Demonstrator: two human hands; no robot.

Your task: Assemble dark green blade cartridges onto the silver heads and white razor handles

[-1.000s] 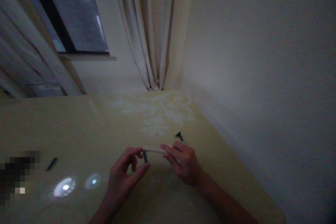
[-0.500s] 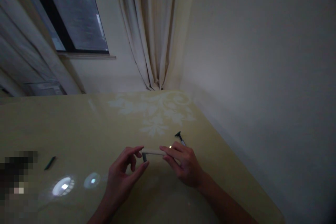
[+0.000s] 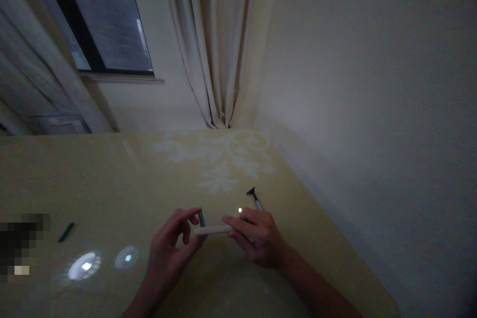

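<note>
Between the thumb and index finger of my left hand (image 3: 173, 241), a small dark strip that looks like a razor cartridge (image 3: 201, 217) stands upright, gripped at its ends. My right hand (image 3: 259, 236) pinches one end of a pale, flat, narrow stick (image 3: 212, 230). The stick's other end reaches to the left thumb, at the lower end of the cartridge. Whether it touches the cartridge or the thumb I cannot tell. Just beyond my right hand lies a razor (image 3: 255, 198) with a dark head and a grey handle, partly hidden by the fingers.
Another small dark strip (image 3: 66, 232) lies on the glossy yellowish table (image 3: 112, 184) at left. Beside it, a blurred-out dark patch covers the left edge. Lamp reflections show on the tabletop. A wall (image 3: 354, 109) borders the right side; a curtain (image 3: 219, 59) hangs behind.
The pale stick has gone from the upper end of the cartridge, by the left index finger, down to its lower end by the thumb. Both hands have shifted slightly left.
</note>
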